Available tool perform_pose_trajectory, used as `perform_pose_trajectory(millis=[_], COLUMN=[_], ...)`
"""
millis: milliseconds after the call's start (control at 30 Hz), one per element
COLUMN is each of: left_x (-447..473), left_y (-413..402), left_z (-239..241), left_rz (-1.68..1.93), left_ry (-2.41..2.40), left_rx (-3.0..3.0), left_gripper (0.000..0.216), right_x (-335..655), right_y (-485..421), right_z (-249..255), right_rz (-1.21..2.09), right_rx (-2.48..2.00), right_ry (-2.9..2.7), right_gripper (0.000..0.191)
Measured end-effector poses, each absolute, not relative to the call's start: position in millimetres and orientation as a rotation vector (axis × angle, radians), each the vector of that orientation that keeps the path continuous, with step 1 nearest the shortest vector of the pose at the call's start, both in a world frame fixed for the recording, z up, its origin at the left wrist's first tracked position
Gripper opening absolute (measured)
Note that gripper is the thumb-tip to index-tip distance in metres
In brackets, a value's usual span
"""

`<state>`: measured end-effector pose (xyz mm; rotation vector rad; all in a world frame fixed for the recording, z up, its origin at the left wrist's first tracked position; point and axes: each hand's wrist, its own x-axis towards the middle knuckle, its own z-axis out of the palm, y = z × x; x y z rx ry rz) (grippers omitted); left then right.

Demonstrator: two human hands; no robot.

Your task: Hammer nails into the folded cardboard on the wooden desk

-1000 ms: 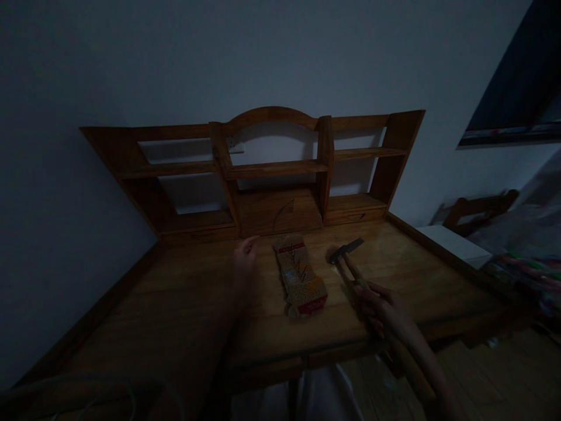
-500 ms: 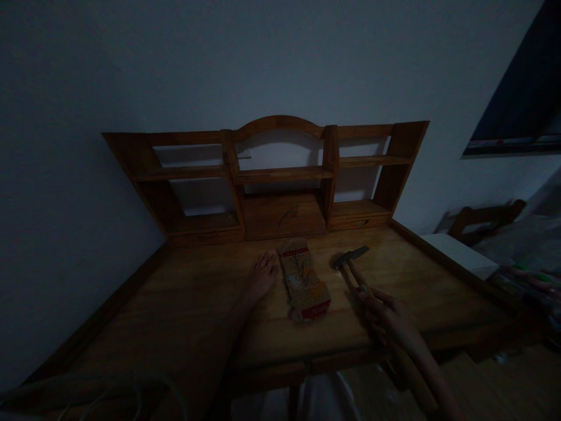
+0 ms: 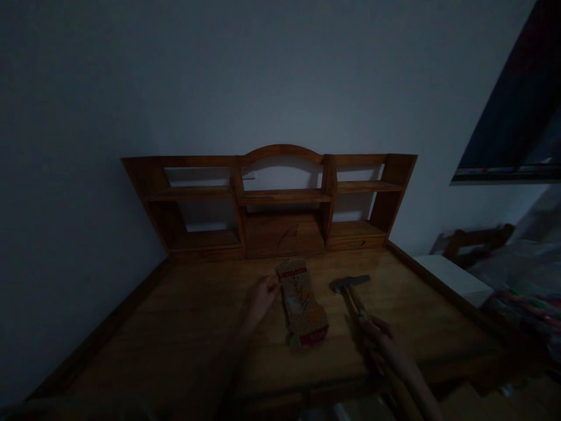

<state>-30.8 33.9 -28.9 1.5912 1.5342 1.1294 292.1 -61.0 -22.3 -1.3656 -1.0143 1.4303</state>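
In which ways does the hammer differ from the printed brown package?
The hammer is gripped in the right hand, while the package lies on the desk beside the left hand. The hammer has a slim, wooden-looking handle and a dark head; the package is broader, with uneven edges, red bands and a plant-like print. Both are in front of the wooden shelf unit.

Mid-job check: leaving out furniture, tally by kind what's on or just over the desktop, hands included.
Hammers: 1, the held hammer
Packets: 1, the printed packet
Hands: 2, left hand and right hand
Total: 4
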Motion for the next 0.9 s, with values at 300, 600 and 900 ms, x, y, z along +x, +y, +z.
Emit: perform_pose_trajectory(millis=[300, 600, 900], left_x=[19, 67, 142], left_y=[13, 37, 74], left_z=[-39, -29, -35], left_rz=[1.118, 1.017, 0.948], left_ry=[1.31, 1.321, 1.293], left_rx=[1.35, 1.285, 1.305], left_gripper=[0.023, 0.037, 0.042], right_x=[290, 306, 397], right_y=[-63, -64, -66], right_z=[-18, -13, 13], right_rz=[1.45, 1.327, 0.884], right_rx=[-1.339, -1.336, -1.583], right_ry=[-1.003, -0.996, -1.049], right_gripper=[0.035, 0.042, 0.054])
